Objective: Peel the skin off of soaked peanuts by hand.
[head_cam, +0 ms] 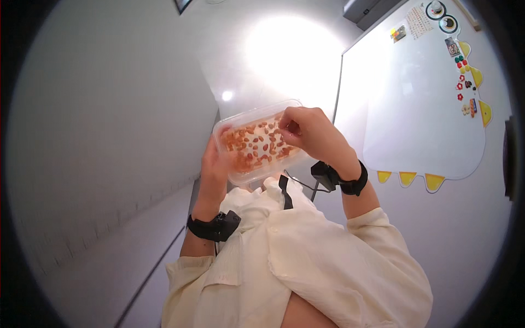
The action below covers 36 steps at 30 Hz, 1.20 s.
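A clear plastic food container [262, 177] is tilted in front of me, with many small reddish-brown nuts or seeds [265, 146] spread inside it. My left hand [215, 162] grips the container by its left side, the fingers partly seen through the plastic. Over the container's right end is my right hand [309, 131], its fingers bent and the thumb near the index finger, close to the seeds. Whether something small is between those fingertips cannot be told. Both wrists wear black straps with small black devices.
A white dinosaur-shaped board [426, 123] with magnets and pictures is on the wall at the right. A dark cable [305, 183] runs below the container to the right wrist's device. A grey box-like object [365, 12] is at the top right.
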{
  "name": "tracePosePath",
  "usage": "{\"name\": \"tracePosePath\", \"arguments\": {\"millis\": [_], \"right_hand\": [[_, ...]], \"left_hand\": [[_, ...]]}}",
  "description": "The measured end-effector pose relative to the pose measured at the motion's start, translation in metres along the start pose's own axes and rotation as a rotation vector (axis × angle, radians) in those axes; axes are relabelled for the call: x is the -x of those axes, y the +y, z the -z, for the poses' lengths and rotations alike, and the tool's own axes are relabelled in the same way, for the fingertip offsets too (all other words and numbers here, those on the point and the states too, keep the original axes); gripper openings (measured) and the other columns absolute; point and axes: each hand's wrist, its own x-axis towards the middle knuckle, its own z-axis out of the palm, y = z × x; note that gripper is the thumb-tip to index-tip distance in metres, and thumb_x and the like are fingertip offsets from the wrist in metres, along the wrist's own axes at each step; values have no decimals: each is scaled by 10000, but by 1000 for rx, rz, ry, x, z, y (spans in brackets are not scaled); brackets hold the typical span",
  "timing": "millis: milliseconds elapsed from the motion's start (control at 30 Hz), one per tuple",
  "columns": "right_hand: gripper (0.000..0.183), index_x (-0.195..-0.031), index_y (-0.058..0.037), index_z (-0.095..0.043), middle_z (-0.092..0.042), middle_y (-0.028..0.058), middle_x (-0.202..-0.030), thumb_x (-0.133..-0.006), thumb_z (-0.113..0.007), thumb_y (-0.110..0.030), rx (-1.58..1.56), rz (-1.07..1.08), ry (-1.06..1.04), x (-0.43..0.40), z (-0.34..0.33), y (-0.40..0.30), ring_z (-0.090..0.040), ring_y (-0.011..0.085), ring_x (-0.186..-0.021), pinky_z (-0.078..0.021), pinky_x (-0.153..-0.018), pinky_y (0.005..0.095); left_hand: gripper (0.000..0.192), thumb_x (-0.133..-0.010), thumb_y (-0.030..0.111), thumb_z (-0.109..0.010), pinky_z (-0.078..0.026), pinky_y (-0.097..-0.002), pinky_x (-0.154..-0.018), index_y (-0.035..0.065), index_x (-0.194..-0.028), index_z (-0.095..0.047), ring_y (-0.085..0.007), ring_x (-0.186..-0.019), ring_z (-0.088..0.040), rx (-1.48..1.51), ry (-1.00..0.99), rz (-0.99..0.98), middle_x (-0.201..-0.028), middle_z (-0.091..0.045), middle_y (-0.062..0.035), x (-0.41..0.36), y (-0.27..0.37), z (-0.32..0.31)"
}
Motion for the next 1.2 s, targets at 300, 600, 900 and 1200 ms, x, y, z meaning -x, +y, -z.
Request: {"name": "tracePosePath", "arguments": {"millis": [300, 600, 900, 1200], "right_hand": [[67, -907, 0, -659, -656, 112, -748, -852, -678, -34, 106, 224, -2, -201, 102, 71, -648, 167, -671, -505, -612, 286], [69, -894, 55, -619, -658, 74, -727, -913, -604, -9, -132, -48, -116, -446, 239, 126, -642, 115, -647, -526, -629, 247], [121, -941, 21, -701, -676, 147, -788, -834, -663, -20, -98, 120, 127, -723, 369, 207, -687, 214, -732, -534, -674, 297], [96, -872, 26, -684, -669, 142, -778, -820, -657, -50, 114, 39, 64, -962, 496, 252, -661, 273, -699, -518, -662, 337]], "left_hand": [[529, -823, 24, -507, -464, -300, -957, 15, -1350, -461, -165, -1102, -565, -64, -42, 36, -1223, -569, -110, -246, 53, -27], [531, -824, 32, -490, -435, -305, -981, 26, -1354, -464, -165, -1134, -533, -29, 29, 32, -1258, -536, -106, -496, 105, -74], [537, -811, 48, -451, -382, -325, -1042, 4, -1346, -473, -188, -1219, -491, -168, -9, -72, -1316, -507, -102, -809, 163, -93], [570, -813, 42, -484, -417, -314, -1009, 7, -1381, -460, -182, -1215, -500, -118, 7, -24, -1329, -517, -100, -1086, 240, -126]]}}
